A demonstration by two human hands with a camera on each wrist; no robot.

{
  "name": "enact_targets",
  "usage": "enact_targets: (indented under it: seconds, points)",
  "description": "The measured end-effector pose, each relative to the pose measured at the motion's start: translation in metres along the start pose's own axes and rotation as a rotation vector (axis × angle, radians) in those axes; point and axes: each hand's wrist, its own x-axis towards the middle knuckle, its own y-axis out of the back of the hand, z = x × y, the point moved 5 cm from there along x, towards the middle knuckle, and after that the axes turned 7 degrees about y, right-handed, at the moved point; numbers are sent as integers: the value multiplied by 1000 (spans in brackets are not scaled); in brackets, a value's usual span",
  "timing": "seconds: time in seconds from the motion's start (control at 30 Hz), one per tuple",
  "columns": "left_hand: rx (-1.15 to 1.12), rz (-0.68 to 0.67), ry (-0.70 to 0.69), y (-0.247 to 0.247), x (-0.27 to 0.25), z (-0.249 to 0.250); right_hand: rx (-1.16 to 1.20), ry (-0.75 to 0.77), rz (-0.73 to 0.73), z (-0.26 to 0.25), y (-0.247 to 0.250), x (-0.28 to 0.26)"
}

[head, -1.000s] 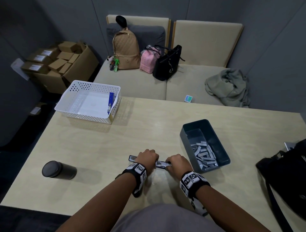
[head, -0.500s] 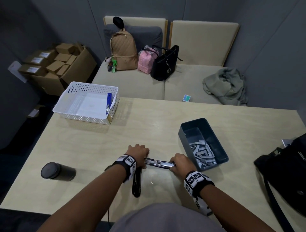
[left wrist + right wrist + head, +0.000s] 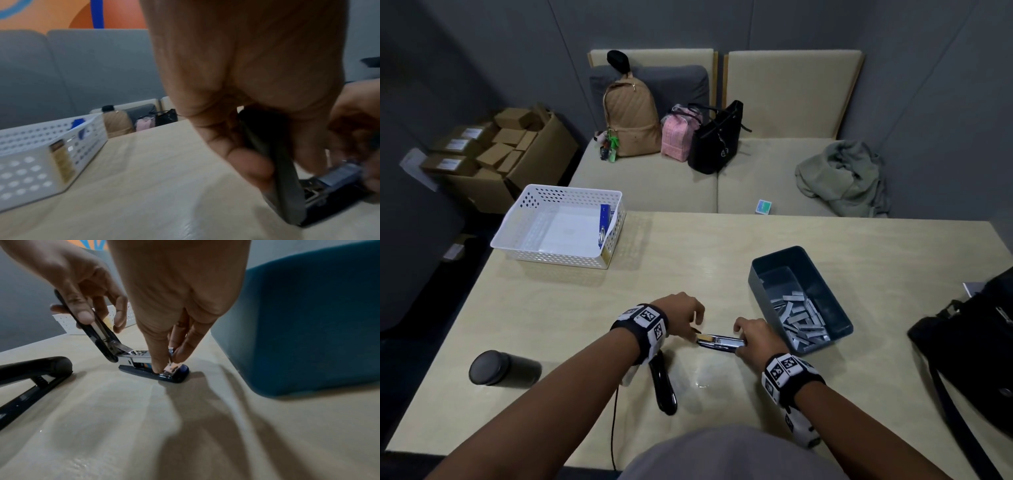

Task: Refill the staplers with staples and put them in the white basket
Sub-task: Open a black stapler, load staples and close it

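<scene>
A small dark blue stapler (image 3: pixel 719 342) (image 3: pixel 164 374) lies on the table between my hands. My left hand (image 3: pixel 693 322) (image 3: pixel 257 162) (image 3: pixel 86 316) pinches its top cover (image 3: pixel 98 334) (image 3: pixel 283 178), which stands tilted up from the hinge and bares the metal magazine. My right hand (image 3: pixel 743 337) (image 3: pixel 168 360) pinches the magazine's front end and keeps the base down. A black stapler (image 3: pixel 662 383) (image 3: pixel 30 369) lies by my left wrist. The white basket (image 3: pixel 524 246) (image 3: pixel 30 162) at the far left holds a blue stapler (image 3: pixel 604 219).
A dark teal bin (image 3: pixel 756 284) (image 3: pixel 308 321) just right of my right hand holds several staple strips (image 3: pixel 801 318). A black cylinder (image 3: pixel 500 368) lies at the near left. A black bag (image 3: pixel 969 349) sits at the right edge. Beyond the table is a bench with bags.
My left hand has lifted the stapler's cover up from the table. The right hand stays on the stapler's front end. The black stapler now shows under my left wrist.
</scene>
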Motion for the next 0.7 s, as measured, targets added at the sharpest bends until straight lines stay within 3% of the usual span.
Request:
enact_targets:
  seconds: [0.2,0.3,0.5,0.63,0.7]
  points:
    - [103,153,-208,-8,-1,44,93,-15,28,7,2,-2]
    - [199,206,-236,-18,4,58,158,-5,58,10,4,-5]
    - [408,218,-131,-57,20,58,286,-12,26,16,3,-7]
    - [315,206,-30,-64,23,44,251,37,-148,9,-1,2]
    - [238,227,-17,-55,24,33,250,44,-139,1,6,11]
